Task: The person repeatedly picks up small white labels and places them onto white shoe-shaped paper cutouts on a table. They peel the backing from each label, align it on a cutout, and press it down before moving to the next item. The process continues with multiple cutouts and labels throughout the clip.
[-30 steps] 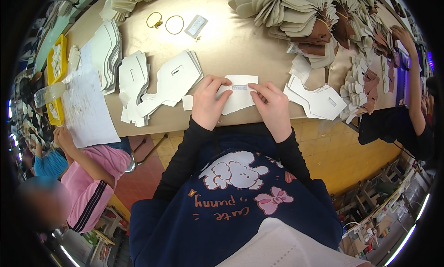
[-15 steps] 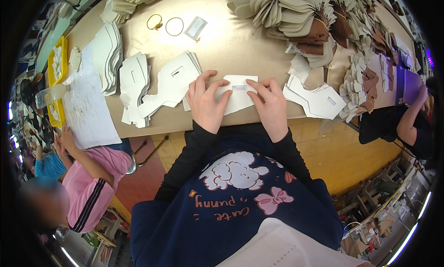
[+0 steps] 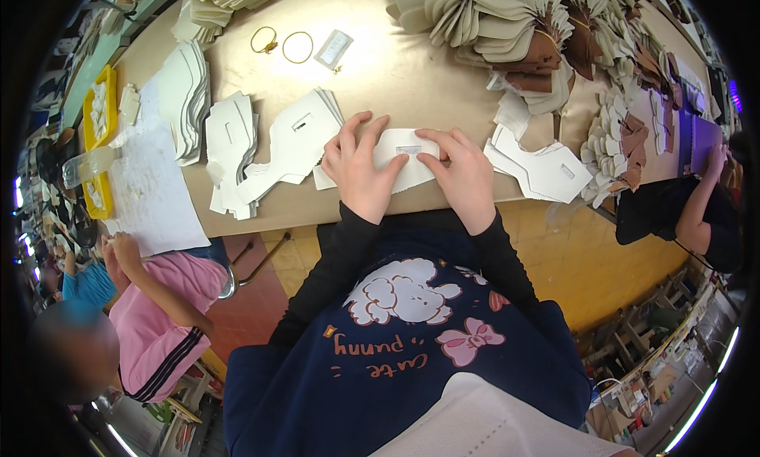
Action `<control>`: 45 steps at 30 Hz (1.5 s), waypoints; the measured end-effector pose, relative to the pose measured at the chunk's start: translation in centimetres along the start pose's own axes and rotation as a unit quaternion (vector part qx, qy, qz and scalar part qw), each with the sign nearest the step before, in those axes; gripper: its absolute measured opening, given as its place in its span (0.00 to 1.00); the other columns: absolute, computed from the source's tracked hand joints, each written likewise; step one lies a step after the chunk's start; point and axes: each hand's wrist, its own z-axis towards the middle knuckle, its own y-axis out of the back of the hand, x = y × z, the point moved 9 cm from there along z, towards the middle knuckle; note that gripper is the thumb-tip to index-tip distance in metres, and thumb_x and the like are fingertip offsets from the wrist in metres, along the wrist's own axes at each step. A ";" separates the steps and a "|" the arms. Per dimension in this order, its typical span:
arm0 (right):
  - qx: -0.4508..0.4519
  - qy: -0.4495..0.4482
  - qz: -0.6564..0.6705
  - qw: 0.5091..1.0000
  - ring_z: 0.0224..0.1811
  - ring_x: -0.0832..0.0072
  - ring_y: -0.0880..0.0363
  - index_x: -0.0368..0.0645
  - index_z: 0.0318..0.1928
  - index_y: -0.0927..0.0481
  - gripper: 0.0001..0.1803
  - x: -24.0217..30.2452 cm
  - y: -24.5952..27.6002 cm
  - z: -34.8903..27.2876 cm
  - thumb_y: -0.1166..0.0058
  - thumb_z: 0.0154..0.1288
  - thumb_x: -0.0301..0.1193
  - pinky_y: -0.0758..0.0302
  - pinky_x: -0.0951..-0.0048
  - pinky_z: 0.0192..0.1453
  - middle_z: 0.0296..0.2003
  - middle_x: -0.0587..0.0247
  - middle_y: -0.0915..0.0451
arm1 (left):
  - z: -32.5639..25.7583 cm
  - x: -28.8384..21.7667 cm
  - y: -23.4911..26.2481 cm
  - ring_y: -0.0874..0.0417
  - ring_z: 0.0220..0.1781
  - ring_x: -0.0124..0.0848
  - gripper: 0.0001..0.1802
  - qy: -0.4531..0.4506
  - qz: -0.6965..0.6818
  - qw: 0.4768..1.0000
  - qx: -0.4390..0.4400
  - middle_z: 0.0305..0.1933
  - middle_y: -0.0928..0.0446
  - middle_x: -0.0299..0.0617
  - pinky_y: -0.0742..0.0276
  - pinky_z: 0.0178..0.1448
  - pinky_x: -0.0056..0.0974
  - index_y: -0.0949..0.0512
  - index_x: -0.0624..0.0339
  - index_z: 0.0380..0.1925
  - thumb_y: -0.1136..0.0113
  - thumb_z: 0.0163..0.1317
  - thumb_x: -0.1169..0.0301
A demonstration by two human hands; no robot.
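A white cut piece (image 3: 415,178) lies on the table in front of me, with a small grey rectangular label (image 3: 408,149) on its upper part. My left hand (image 3: 361,170) is on the piece's left side, fingers spread, thumb tip just below the label's left end. From the right comes my right hand (image 3: 465,170); its index fingertip rests above the label and its thumb tip by the label's right end, with a gap between them. Both hands are open. Whether the label is stuck down cannot be seen.
Left of my hands lie stacks of white cut pieces (image 3: 305,132) with slots. To the right are labelled white pieces (image 3: 546,170). Farther back are bundled beige and brown pieces (image 3: 507,30), two rings (image 3: 298,47) and a small packet (image 3: 333,50). A pink-sleeved person (image 3: 170,299) sits at left.
My right thumb and index finger have shifted slightly left along the label. My left index finger has lifted away from the piece, and its thumb has moved right to the label.
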 end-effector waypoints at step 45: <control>0.051 -0.108 0.480 0.869 0.23 0.87 0.33 0.33 0.35 0.13 0.16 -1.8 0.0 -2.0 0.39 0.71 0.37 0.39 0.82 0.28 0.20 0.73 0.24 | 0.3 -0.4 3.2 0.19 0.33 0.19 0.17 0.057 -0.414 0.905 0.077 0.32 0.15 0.41 0.28 0.35 0.25 0.29 0.61 0.49 0.33 0.65 0.75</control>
